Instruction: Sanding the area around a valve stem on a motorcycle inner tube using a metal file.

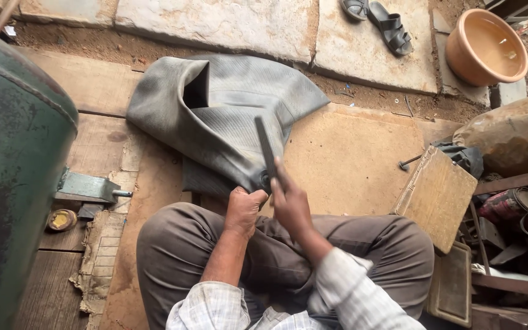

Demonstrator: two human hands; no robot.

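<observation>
A large grey rubber inner tube (227,110) lies folded on the wooden boards in front of my crossed legs. My left hand (243,209) is closed on the near fold of the tube, just above my knee. My right hand (291,201) grips a long flat dark metal tool (266,146), like a file or rasp. The tool's blade points away from me and rests across the tube right beside my left hand.
A big green metal tank (13,159) stands at the left with a metal bracket (87,186) at its base. A wooden box (438,195) and a clutter of tools and cables sit at the right. Sandals (389,27) and a terracotta basin (487,46) lie at the far edge.
</observation>
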